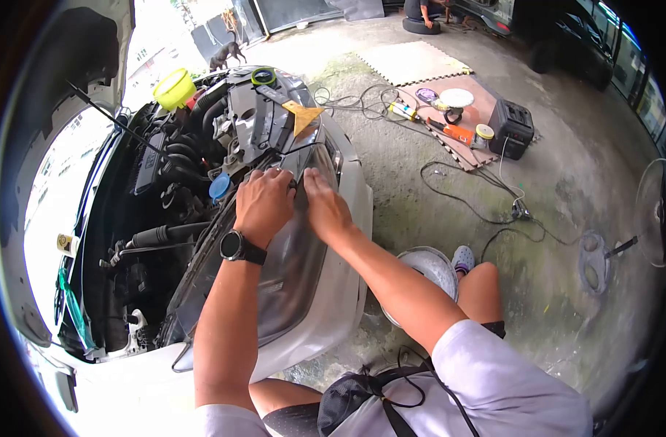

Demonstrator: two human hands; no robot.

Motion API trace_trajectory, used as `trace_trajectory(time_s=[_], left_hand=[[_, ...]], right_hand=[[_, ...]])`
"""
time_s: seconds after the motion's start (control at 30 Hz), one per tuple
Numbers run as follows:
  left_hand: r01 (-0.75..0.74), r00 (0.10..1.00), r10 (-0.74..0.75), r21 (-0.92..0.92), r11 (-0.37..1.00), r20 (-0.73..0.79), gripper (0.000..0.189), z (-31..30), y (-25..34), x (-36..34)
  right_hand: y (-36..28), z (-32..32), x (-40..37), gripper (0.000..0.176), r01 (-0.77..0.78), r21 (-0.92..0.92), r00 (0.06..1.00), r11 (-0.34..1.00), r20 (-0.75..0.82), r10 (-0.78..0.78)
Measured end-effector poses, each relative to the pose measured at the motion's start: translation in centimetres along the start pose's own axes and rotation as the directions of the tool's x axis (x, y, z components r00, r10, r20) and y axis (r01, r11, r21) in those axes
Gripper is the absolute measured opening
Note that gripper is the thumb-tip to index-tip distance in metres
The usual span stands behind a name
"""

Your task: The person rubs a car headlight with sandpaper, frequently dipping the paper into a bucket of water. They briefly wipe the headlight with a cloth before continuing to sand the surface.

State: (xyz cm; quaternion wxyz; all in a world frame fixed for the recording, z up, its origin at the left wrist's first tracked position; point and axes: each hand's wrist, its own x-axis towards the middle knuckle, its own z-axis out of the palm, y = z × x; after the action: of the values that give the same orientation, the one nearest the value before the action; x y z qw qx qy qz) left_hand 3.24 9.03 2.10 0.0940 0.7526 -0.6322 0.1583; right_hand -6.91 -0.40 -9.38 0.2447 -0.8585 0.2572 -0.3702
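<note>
- While both hands meet at the far end of the large, clear-lensed headlight (278,291), set in the white car's near front corner, the step seems to be close fingertip work along its edge.
- Left hand (263,202): fingers curled down beside a small dark piece (293,186); whether it pinches that, I cannot tell.
- Right hand (327,210): fingers extended flat against the lamp, grasping nothing visible.
- Continuing would call for light, even pressure and steady fingertips.
- Right of the bumper (340,309) sits a round silver basin (443,268).
</note>
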Motion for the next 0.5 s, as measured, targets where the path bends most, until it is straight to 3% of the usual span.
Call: trace_trajectory(time_s=[0.07,0.13,0.17,0.3,0.43,0.5], left_hand=[[0.016,1.0,-0.017,0.009,1.0,0.016,0.025,-0.1,0.0,0.1],[0.015,1.0,-0.015,0.003,1.0,0.011,0.024,-0.3,0.2,0.1],[0.025,0.999,-0.025,-0.003,1.0,0.019,0.024,-0.2,0.1,0.2],[0.003,1.0,-0.004,-0.017,1.0,-0.026,0.02,0.4,-0.1,0.1],[0.002,0.999,-0.003,-0.026,1.0,-0.032,0.023,0.1,0.1,0.2],[-0.015,0.999,0.015,-0.013,1.0,-0.035,0.023,0.0,0.2,0.2]], right_hand=[[0.3,0.5,0.7,0.057,-0.004,0.003,1.0,1.0,-0.019,0.004],[-0.9,1.6,-1.5,0.056,-0.03,0.132,0.992,0.991,-0.116,0.046],[-1.1,2.8,-3.6,0.059,0.08,0.102,0.984,0.992,-0.167,-0.062],[-0.2,2.5,-5.9,0.066,0.184,0.152,0.978,0.971,-0.131,-0.164],[1.9,1.8,-1.3,0.066,-0.025,0.23,0.993,0.973,-0.108,0.051],[0.7,2.9,-3.7,0.067,-0.008,0.256,0.988,0.967,-0.146,0.047]])
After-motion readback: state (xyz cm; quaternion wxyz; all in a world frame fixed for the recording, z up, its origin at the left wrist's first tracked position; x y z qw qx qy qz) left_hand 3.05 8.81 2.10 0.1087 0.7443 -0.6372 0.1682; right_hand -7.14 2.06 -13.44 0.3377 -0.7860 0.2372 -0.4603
